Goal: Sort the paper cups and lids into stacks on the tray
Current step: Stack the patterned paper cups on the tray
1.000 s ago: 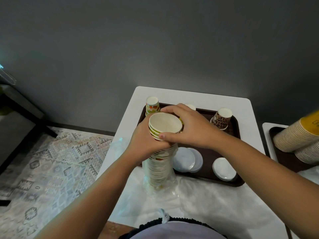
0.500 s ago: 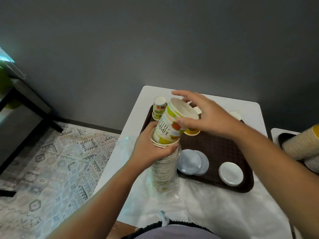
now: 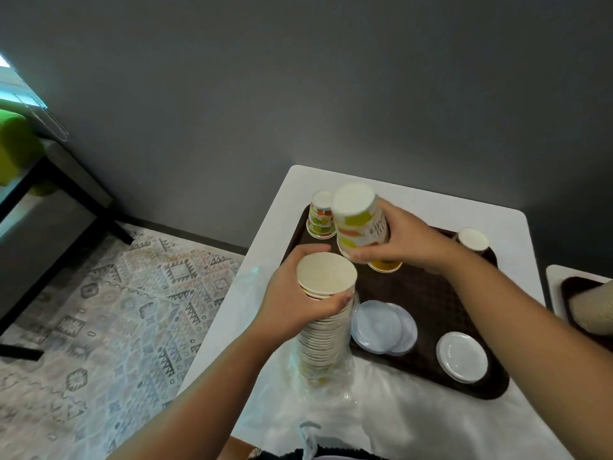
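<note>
Three upturned cups and three lids (image 3: 461,356) sit on the tray (image 3: 428,287). Left hand (image 3: 298,300) fingers wrap the stack (image 3: 326,313); right hand (image 3: 408,239) fingers pinch one inverted cup (image 3: 360,220).

Dark lettering is seen on the white side of the cup (image 3: 360,224) held upside down in the right hand (image 3: 403,242), but it is too blurred to be read.
</note>
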Demonstrator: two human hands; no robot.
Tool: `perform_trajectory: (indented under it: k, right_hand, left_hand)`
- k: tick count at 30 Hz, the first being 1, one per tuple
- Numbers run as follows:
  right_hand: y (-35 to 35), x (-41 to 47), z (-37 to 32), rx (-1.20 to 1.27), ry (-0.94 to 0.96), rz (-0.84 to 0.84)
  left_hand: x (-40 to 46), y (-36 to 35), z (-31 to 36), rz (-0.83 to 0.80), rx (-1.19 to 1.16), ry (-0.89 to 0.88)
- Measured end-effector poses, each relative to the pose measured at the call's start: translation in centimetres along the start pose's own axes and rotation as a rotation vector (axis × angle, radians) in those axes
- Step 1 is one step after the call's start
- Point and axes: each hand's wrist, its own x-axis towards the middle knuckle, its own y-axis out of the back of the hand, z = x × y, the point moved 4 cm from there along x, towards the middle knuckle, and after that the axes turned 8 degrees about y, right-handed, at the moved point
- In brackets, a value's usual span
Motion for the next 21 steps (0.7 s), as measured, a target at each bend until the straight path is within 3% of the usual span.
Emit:
perform_trajectory:
  k: [4, 8, 16, 21]
  right_hand:
    - [-0.9, 4.8, 2.6, 0.301, -0.056, 0.319]
    - [-1.6, 9.1, 4.7, 0.379, -0.074, 0.443]
    - [-2.0, 13.1, 6.8, 0.372, -0.114, 0.51]
    - [-2.4, 13.5, 7.1, 0.246, -0.082, 0.501]
  left_hand:
    - [0.1, -0.4, 0.0, -0.004, 0.05, 0.008]
    - [0.4, -0.5, -0.1, -0.009, 0.045, 0.018]
    - [1.2, -0.1, -0.3, -0.045, 0.039, 0.008]
    - [1.6, 0.0, -0.3, -0.065, 0.047, 0.005]
